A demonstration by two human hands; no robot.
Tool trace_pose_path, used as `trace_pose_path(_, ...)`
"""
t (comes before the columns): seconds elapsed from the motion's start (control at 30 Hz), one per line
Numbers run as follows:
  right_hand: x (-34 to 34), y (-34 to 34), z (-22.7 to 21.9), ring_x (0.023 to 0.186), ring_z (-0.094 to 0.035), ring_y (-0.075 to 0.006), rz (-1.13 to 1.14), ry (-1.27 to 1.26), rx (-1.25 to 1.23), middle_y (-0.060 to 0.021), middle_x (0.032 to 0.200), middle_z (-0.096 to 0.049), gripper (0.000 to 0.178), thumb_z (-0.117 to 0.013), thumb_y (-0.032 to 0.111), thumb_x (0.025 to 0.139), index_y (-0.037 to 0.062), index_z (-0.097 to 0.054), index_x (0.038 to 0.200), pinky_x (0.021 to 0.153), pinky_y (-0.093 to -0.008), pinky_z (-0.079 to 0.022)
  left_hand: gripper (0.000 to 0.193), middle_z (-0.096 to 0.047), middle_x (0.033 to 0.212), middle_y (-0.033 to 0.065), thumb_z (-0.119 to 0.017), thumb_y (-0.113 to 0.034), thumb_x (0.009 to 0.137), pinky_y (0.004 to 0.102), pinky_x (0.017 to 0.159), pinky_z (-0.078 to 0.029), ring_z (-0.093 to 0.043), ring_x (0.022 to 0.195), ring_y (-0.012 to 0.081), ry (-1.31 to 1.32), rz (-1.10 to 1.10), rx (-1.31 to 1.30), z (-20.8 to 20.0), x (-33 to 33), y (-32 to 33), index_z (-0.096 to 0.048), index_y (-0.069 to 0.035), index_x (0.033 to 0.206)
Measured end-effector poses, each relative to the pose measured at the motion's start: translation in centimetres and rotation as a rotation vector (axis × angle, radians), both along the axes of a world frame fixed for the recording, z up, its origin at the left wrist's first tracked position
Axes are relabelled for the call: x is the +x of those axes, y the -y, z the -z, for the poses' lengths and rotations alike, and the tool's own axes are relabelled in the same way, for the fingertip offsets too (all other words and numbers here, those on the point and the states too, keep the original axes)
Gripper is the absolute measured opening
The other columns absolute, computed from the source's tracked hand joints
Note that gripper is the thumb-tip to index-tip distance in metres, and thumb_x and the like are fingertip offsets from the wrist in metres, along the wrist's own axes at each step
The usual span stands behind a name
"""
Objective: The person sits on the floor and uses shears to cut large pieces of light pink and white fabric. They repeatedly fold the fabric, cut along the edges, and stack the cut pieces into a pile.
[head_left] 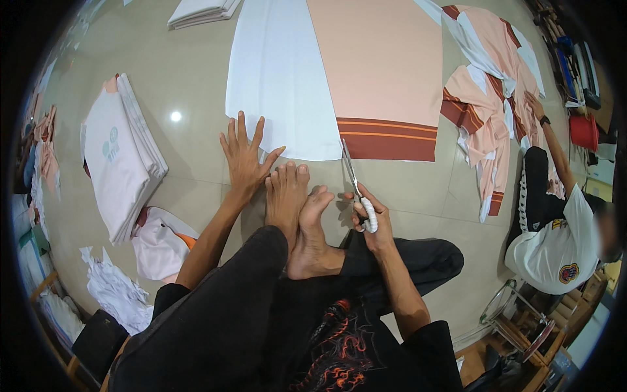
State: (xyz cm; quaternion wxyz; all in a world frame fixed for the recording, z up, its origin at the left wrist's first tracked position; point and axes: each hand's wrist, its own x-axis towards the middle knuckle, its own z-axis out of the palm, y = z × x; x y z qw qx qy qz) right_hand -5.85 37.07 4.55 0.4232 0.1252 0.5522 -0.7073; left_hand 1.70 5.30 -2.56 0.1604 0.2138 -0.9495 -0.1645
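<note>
A long sheet of fabric lies flat on the tiled floor in front of me, part white cloth and part peach cloth. A dark red band with orange stripes crosses the peach part near its close edge. My left hand rests with fingers spread at the white cloth's lower left corner. In my right hand I grip scissors with white-wrapped handles. Their blades point away from me, the tips at the close edge where white meets the dark red band. My bare feet are just short of the cloth.
Folded white fabric lies at the left, near crumpled white scraps. Another folded white stack is at the far edge. At right, a co-worker sits reaching to heaped peach and white pieces. A metal-framed stool stands lower right.
</note>
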Motion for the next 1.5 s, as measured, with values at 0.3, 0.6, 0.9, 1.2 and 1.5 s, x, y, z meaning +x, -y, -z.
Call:
trace_pose_path(0.3, -1.6, -0.4, 2.7, 0.060, -0.057, -0.0078, -0.048, -0.077, -0.055, -0.0148, 0.122, -0.070, 0.061, -0.074, 0.004, 0.090, 0.0058, -0.054, 0.148, 0.047, -0.0203, -0.045, 0.084, -0.021, 0.168, 0.0209, -0.066, -0.058, 0.092, 0.0727, 0.117, -0.005, -0.012, 0.156, 0.0425, 0.085, 0.000, 0.016, -0.1, -0.3, -0.1, -0.041, -0.013, 0.158)
trace_pose_path(0.6, -1.5, 0.3, 1.8, 0.059, -0.053, -0.0068, -0.043, -0.056, 0.015, -0.0144, 0.119, -0.071, 0.056, -0.070, 0.000, 0.092, 0.0053, -0.056, 0.146, 0.047, -0.0204, -0.044, 0.086, -0.023, 0.167, 0.0223, -0.069, -0.058, 0.090, 0.0719, 0.118, -0.006, -0.014, 0.155, 0.0435, 0.111, -0.021, -0.001, 0.0, -0.5, -0.1, -0.043, -0.011, 0.156)
trace_pose_path(0.9, -3.9, 3.2, 1.7, 0.059, -0.054, -0.0062, -0.047, -0.112, 0.024, -0.0130, 0.119, -0.071, 0.057, -0.071, -0.001, 0.090, 0.0059, -0.058, 0.144, 0.047, -0.0197, -0.044, 0.087, -0.019, 0.168, 0.0213, -0.070, -0.056, 0.089, 0.0704, 0.119, -0.007, -0.013, 0.155, 0.0440, 0.168, -0.018, 0.018, -0.6, -0.6, -0.1, -0.038, -0.013, 0.159)
trace_pose_path(1.2, -5.2, 5.1, 1.3, 0.059, -0.054, -0.0059, -0.030, -0.104, 0.023, -0.0109, 0.117, -0.071, 0.057, -0.073, 0.001, 0.089, 0.0065, -0.059, 0.143, 0.046, -0.0198, -0.042, 0.087, -0.019, 0.169, 0.0189, -0.069, -0.057, 0.090, 0.0692, 0.120, -0.003, -0.010, 0.156, 0.0399, 0.142, -0.021, 0.051, -0.2, -0.3, -0.1, -0.038, -0.014, 0.159)
trace_pose_path(1.5, -6.1, 6.4, 1.1, 0.056, -0.051, -0.0060, -0.044, -0.092, 0.077, -0.0093, 0.113, -0.072, 0.058, -0.075, 0.001, 0.089, 0.0058, -0.058, 0.144, 0.046, -0.0200, -0.041, 0.089, -0.018, 0.169, 0.0196, -0.071, -0.054, 0.089, 0.0686, 0.120, -0.005, -0.012, 0.156, 0.0420, 0.163, -0.011, 0.057, -0.7, -0.5, 0.0, -0.034, -0.015, 0.160)
